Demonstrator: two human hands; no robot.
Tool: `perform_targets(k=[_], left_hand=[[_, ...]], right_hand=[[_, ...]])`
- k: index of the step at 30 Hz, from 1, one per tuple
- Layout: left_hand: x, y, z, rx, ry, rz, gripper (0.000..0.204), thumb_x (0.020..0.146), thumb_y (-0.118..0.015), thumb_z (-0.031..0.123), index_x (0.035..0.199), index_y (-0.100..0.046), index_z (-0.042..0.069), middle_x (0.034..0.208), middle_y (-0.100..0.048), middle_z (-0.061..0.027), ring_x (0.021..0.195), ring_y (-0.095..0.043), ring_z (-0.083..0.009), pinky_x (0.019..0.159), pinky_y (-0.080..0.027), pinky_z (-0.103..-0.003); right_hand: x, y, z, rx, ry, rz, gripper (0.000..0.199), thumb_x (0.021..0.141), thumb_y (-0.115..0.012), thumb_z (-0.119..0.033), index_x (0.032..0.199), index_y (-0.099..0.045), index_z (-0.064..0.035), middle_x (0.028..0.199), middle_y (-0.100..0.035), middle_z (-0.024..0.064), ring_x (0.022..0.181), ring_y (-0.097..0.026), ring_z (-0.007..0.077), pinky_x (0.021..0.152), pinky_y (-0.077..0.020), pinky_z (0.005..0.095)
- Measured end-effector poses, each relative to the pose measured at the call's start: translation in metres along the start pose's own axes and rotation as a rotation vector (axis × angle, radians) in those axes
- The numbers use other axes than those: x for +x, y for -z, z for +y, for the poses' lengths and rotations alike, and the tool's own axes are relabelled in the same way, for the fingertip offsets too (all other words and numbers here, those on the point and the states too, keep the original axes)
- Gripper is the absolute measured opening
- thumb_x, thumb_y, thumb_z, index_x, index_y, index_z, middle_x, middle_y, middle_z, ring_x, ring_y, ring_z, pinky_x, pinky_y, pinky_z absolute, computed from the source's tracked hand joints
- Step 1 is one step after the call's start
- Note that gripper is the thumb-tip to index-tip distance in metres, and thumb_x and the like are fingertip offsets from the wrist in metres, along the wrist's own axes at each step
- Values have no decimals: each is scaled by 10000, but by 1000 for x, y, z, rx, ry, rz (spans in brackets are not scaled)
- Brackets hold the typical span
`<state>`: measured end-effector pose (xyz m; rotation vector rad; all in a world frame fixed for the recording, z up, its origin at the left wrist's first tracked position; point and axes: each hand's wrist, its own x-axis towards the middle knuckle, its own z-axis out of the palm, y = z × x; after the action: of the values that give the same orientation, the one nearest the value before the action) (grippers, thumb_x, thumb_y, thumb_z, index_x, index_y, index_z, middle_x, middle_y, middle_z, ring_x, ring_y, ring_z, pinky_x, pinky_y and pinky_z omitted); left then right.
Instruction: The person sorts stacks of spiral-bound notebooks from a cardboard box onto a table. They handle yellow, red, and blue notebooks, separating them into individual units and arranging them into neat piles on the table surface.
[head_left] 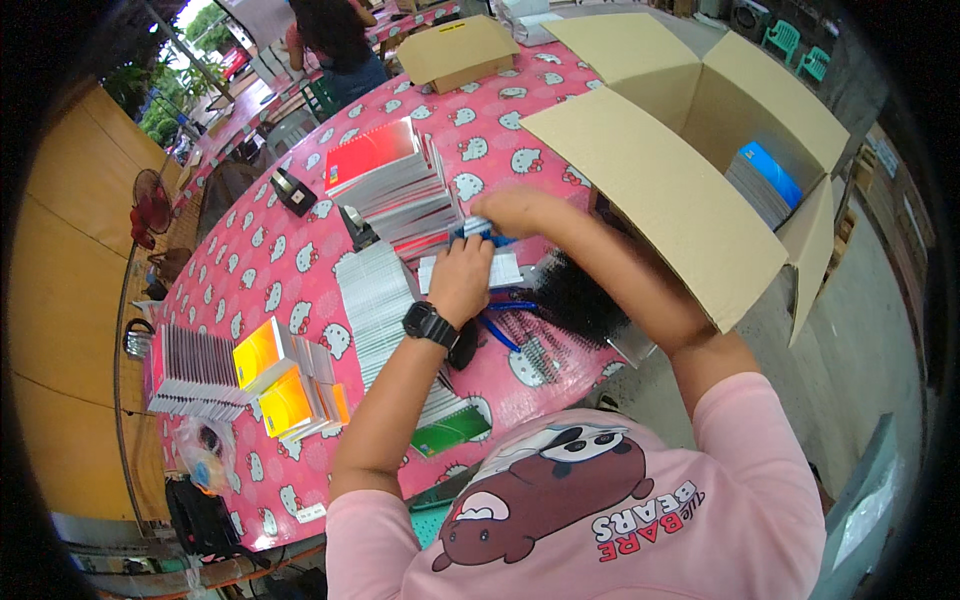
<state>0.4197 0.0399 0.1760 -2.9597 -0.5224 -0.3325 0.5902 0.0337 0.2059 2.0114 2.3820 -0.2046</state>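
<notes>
My left hand [463, 277], below a black wristwatch [431, 324], presses closed fingers over a small white-paged notebook [507, 270]. Just beyond it, my right hand [512, 211] is curled, its fingertips at a small blue-and-white piece [476, 228] by the notebook's far end. What those fingertips grip is too small to make out. Blue-handled pliers [498, 333] lie near my left wrist. A heap of thin black coils [575, 305] sits under my right forearm. Left of my hands runs a long row of notebooks [375, 300], page edges up, with a green-covered notebook [452, 431] at its near end.
Red-covered notebooks [375, 160] are stacked ahead, near a black stapler-like tool [292, 191]. Yellow notebooks [265, 355] and a purple-edged stack [195, 370] stand at left. An open carton [650, 190] with blue notebooks [765, 185] is at right. Another person [340, 45] stands beyond the table.
</notes>
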Motion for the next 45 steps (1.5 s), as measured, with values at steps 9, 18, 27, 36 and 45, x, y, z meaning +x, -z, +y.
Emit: perform_targets(k=[9,18,27,36,45], left_hand=[[-3,-57,1,-36,202,9,796,532,-747,151,1235,-378,90,1170,-424,-93,1085,-419,-272,889,-348,-470],[-14,-57,-7,-90,111,45,731,545,-690,46,1213,-396,87,1121,-454,-97,978,-476,-271,821,-365,-412],[-8,-40,-7,-54,207,-67,1003,477,-794,232,1322,-271,95,1353,-283,-140,1230,-297,-312,929,-274,-539],[-6,-48,-27,-118,198,-242,1115,452,-788,356,1363,-198,101,1424,-165,-138,1315,-143,-318,1004,-146,-576],[-11,-53,-22,-43,145,-196,1086,494,-764,329,1358,-171,48,1422,-153,-156,1308,-177,-301,991,-188,-552]], right_hand=[[26,-73,29,134,-60,-58,445,683,-616,-113,1101,-472,-69,978,-591,174,919,-573,336,715,-476,430],[19,-61,23,33,-5,-106,339,690,-563,-82,1028,-551,-107,881,-623,162,820,-605,335,677,-475,435],[33,-82,38,525,246,87,502,643,-664,-166,1110,-520,-53,972,-600,183,929,-578,307,796,-453,375],[-4,-107,8,1435,-381,207,832,823,-496,-520,1362,-122,-10,1268,-390,217,1152,-407,298,952,-333,365],[-14,-116,-8,1727,-210,302,898,806,-543,-482,1376,-24,-19,1411,-130,208,1315,-147,263,1052,-157,350]])
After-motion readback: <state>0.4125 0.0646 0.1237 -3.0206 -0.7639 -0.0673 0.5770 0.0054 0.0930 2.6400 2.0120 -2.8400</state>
